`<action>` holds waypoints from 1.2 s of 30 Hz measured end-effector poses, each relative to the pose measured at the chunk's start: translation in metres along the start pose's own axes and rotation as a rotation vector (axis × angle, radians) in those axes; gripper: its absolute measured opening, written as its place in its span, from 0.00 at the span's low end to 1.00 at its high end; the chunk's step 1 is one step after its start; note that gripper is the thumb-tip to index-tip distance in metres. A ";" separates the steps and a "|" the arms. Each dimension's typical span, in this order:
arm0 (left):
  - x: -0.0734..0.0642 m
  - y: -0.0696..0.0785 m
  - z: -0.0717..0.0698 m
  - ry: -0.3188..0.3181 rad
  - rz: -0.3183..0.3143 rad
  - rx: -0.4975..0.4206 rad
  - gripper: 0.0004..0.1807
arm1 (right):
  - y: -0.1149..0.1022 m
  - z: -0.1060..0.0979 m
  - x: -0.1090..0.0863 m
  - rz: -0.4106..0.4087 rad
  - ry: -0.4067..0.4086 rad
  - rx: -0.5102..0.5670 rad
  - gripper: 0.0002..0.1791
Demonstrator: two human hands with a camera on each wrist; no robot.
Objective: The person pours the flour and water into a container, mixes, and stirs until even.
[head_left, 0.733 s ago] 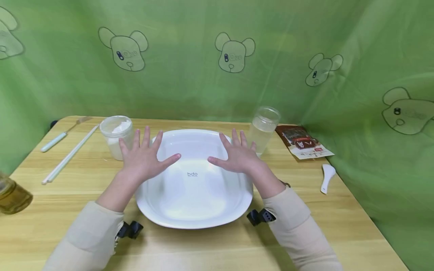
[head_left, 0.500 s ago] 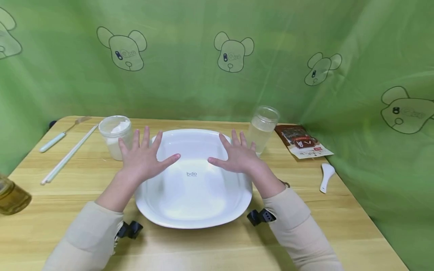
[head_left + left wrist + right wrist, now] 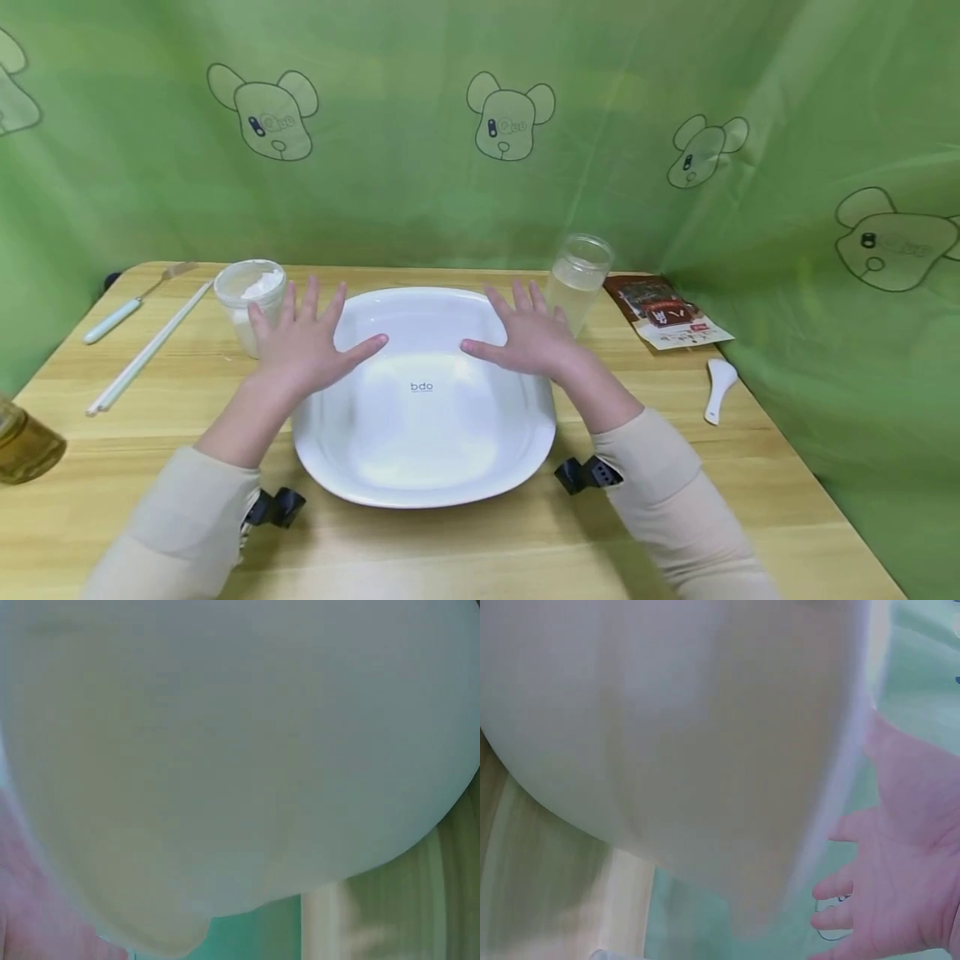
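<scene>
A white oval basin (image 3: 420, 433) marked "bdo" stands in the middle of the wooden table. Over its left rim my left hand (image 3: 300, 346) is held with fingers spread, overlapping the lower part of a jar of white powder (image 3: 243, 321) in the head view. My right hand (image 3: 532, 337) spreads its fingers above the right rim, near a glass of cloudy liquid (image 3: 577, 287). Neither hand holds anything. The basin's outer wall (image 3: 247, 750) fills most of the left wrist view. In the right wrist view, the open palm (image 3: 907, 877) shows beside the rim.
At the left lie a pair of chopsticks (image 3: 150, 350) and a brush-like tool with a pale blue handle (image 3: 112, 321). A jar of amber liquid (image 3: 26, 446) stands at the left edge. On the right are a brown food packet (image 3: 663, 312) and a white spoon (image 3: 722, 387).
My hands have moved slightly apart, the left one to the left. The whole head view has shifted a little. Nothing has been picked up.
</scene>
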State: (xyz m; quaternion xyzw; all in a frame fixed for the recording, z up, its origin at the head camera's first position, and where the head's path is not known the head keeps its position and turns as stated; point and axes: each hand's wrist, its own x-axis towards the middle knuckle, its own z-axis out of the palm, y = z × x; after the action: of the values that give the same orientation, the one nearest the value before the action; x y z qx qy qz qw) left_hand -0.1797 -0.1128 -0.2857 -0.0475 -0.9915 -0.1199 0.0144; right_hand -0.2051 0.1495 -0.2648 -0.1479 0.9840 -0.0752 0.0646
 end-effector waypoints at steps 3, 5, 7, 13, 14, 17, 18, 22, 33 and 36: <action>0.000 -0.008 -0.005 0.046 0.002 -0.025 0.54 | 0.004 -0.003 -0.003 -0.045 0.034 0.066 0.50; -0.001 -0.016 -0.008 0.085 0.006 -0.058 0.53 | 0.009 -0.004 -0.007 -0.089 0.052 0.134 0.48; -0.001 -0.024 -0.009 0.129 0.009 -0.103 0.51 | 0.014 -0.003 -0.010 -0.151 0.077 0.214 0.47; -0.003 -0.050 -0.005 0.283 -0.010 -0.315 0.47 | 0.030 0.008 -0.023 -0.270 0.152 0.494 0.44; -0.003 -0.054 -0.004 0.314 -0.020 -0.368 0.47 | 0.033 0.011 -0.024 -0.270 0.158 0.541 0.44; -0.003 -0.065 0.003 0.415 -0.075 -0.576 0.48 | 0.041 0.021 -0.027 -0.256 0.182 0.662 0.42; -0.001 -0.069 0.006 0.450 -0.097 -0.640 0.48 | 0.044 0.025 -0.027 -0.250 0.183 0.705 0.42; 0.005 -0.083 0.019 0.553 -0.181 -0.848 0.50 | 0.056 0.044 -0.025 -0.261 0.165 0.909 0.39; 0.042 -0.118 0.057 0.617 -0.306 -1.131 0.55 | 0.070 0.077 -0.024 -0.152 0.008 1.495 0.34; 0.056 -0.131 0.072 0.605 -0.286 -1.147 0.58 | 0.071 0.082 -0.023 -0.162 -0.035 1.567 0.34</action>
State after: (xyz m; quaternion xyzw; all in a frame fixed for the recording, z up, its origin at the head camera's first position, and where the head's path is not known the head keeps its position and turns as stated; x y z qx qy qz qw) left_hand -0.2492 -0.2169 -0.3842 0.1201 -0.7192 -0.6376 0.2487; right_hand -0.1908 0.2131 -0.3545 -0.1316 0.6295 -0.7490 0.1598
